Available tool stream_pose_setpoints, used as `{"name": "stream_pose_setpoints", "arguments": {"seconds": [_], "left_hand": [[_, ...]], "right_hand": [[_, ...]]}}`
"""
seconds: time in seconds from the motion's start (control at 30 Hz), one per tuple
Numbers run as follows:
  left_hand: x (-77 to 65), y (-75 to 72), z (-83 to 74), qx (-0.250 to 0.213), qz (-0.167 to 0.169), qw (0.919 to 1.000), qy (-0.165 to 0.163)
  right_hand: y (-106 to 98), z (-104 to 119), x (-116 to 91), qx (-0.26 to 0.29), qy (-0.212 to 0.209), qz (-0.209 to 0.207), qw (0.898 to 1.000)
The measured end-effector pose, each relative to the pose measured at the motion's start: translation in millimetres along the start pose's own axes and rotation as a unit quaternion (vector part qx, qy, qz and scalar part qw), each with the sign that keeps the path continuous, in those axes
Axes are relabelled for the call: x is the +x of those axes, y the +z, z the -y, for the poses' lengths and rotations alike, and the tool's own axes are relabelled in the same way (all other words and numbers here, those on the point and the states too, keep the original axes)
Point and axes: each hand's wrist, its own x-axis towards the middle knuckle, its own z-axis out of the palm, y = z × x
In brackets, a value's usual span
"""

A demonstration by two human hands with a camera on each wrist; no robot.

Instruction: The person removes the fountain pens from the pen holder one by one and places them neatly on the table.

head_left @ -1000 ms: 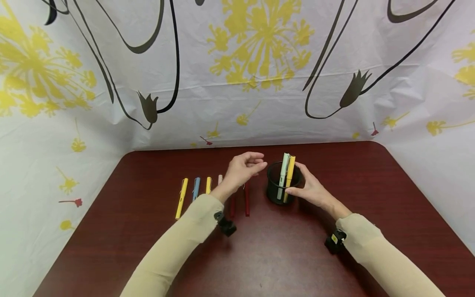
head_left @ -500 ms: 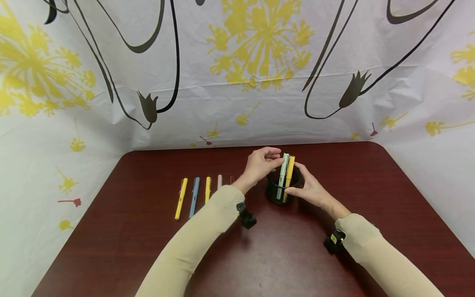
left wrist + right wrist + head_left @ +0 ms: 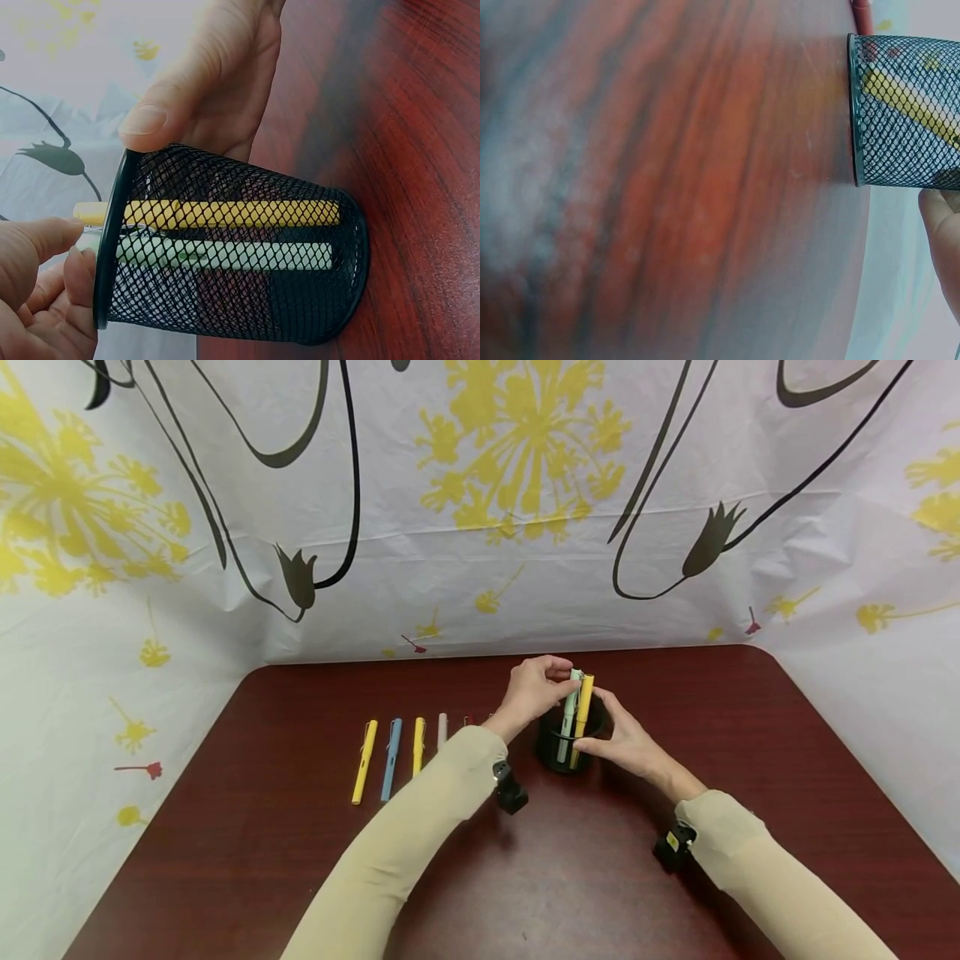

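A black mesh pen cup (image 3: 550, 750) stands on the table with a light green pen (image 3: 567, 718) and a yellow pen (image 3: 584, 706) leaning in it. My left hand (image 3: 534, 690) is at the cup's rim and pinches the green pen's upper end between thumb and fingers. From the right, my right hand (image 3: 628, 745) grips the cup, its thumb near the rim in the left wrist view. Through the mesh there, both pens (image 3: 292, 256) show side by side. The right wrist view catches only part of the right hand (image 3: 943, 236) below the cup.
Left of the cup lies a row of pens: a yellow pen (image 3: 364, 762), a blue pen (image 3: 392, 760), another yellow pen (image 3: 418, 747), a pale pink pen (image 3: 442, 727) and a red pen (image 3: 469, 720), partly behind the left arm. A patterned sheet (image 3: 420, 568) hangs behind the table.
My left hand has moved right from above the row of pens to the cup and taken hold of the green pen's top. The right hand stays on the cup.
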Motion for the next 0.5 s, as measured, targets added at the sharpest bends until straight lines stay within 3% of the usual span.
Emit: {"name": "stream_pose_setpoints", "arguments": {"seconds": [0.3, 0.5], "left_hand": [[-0.2, 4.0, -7.7, 0.099, -0.018, 0.9949, -0.009], [-1.1, 6.4, -7.9, 0.113, -0.029, 0.9932, -0.006]], "right_hand": [[-1.0, -0.5, -0.2, 0.002, 0.015, 0.007, 1.0], [-0.9, -0.5, -0.2, 0.005, 0.017, 0.007, 1.0]]}}
